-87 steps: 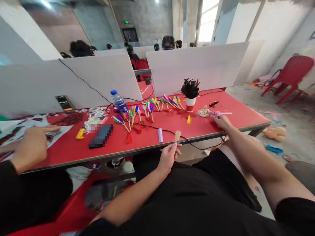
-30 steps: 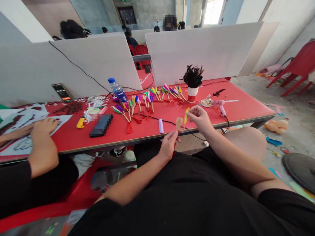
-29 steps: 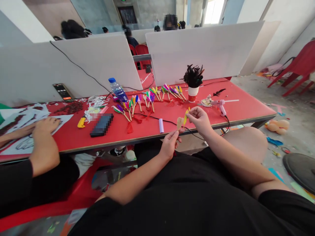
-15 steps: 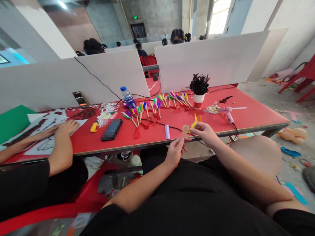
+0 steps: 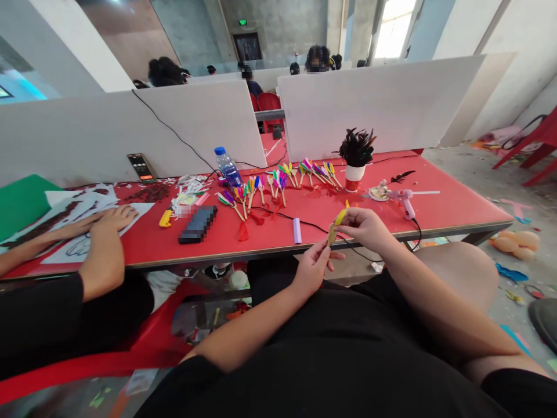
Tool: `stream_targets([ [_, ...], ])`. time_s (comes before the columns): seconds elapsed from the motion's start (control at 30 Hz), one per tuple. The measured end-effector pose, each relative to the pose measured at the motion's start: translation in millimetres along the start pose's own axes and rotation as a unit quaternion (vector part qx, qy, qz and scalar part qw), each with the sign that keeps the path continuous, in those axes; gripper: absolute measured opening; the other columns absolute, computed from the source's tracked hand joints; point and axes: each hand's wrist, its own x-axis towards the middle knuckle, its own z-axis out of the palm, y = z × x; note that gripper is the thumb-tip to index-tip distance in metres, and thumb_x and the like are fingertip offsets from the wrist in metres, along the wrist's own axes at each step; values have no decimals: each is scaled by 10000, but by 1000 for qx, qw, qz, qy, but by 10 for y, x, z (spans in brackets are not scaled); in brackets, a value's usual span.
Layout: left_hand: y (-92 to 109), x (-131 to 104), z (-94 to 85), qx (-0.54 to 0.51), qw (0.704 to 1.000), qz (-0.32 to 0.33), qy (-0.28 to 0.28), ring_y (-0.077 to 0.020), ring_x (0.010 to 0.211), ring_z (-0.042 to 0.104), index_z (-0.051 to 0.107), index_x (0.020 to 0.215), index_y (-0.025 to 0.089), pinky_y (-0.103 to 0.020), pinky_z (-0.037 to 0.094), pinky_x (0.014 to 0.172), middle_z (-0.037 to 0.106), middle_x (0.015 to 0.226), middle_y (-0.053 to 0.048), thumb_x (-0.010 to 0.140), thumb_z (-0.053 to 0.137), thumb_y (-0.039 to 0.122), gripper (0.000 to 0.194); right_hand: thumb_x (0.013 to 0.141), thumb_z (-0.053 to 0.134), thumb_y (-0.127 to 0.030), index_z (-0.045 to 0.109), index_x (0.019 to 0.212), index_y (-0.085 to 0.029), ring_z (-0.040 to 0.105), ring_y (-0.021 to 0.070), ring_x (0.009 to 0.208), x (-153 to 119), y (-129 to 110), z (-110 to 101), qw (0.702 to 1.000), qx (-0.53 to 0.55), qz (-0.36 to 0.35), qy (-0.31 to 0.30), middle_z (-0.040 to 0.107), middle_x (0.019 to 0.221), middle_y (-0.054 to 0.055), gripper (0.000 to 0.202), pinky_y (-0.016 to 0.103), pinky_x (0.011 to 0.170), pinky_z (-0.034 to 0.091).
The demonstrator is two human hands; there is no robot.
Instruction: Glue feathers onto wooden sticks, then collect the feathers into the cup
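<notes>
My left hand [image 5: 311, 271] pinches a small flat wooden piece [image 5: 331, 236] by its lower end, above my lap at the table's front edge. Between the fingertips of my right hand [image 5: 366, 230] is a yellow feather [image 5: 340, 217]. The feather lies against the top of the wooden piece, and my right fingers partly hide where they meet. On the table ahead are several small feathered sticks [image 5: 250, 191] with red tassels. A pink glue gun [image 5: 405, 203] rests to the right, and a lilac block [image 5: 296, 231] sits near the front edge.
A paper cup [image 5: 353, 179] holds black feathers. Farther left are a water bottle [image 5: 228, 168], a dark blurred-out object [image 5: 198, 225], a yellow-handled cutter [image 5: 166, 219] and a propped phone [image 5: 141, 168]. A co-worker's arms [image 5: 107, 232] rest on paper sheets. White boards [image 5: 369, 110] stand behind the table.
My right hand has brought the yellow feather onto the wooden piece; they were apart before. The wooden piece has turned more edge-on, and my left hand has shifted slightly right.
</notes>
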Motion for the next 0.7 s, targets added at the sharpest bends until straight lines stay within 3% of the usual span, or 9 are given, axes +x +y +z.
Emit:
stream_targets([
  [0.2, 13, -4, -6, 21, 999, 16, 28, -106, 624, 543, 815, 1397, 155, -237, 377, 518, 845, 1136, -151, 985, 754, 594, 605, 785, 980, -582, 777, 812, -234, 634, 178, 660, -1, 71, 30, 1000, -25, -3, 9, 752, 746, 22, 404, 328, 632, 474],
  [0.43, 10, 0, -1, 32, 999, 32, 23, -100, 585, 453, 846, 1328, 156, -255, 371, 556, 834, 1006, -112, 1009, 734, 585, 546, 828, 939, -619, 766, 786, -246, 450, 151, 588, -26, 147, 35, 993, -101, -41, 39, 634, 657, -11, 413, 334, 572, 340],
  [0.6, -14, -4, -37, 68, 996, 34, 42, -121, 563, 436, 889, 1159, 130, -267, 340, 546, 709, 721, -53, 1032, 701, 627, 547, 861, 913, -581, 721, 775, -253, 489, 170, 629, -45, 164, 48, 986, -141, -75, 41, 633, 687, -2, 389, 353, 613, 373],
  [0.7, -25, -7, -51, 79, 995, 28, 49, -127, 556, 415, 894, 1137, 124, -269, 317, 544, 652, 655, -34, 1033, 688, 657, 581, 873, 895, -546, 705, 798, -262, 512, 183, 660, -59, 171, 58, 984, -154, -83, 43, 618, 714, -1, 350, 360, 635, 400],
])
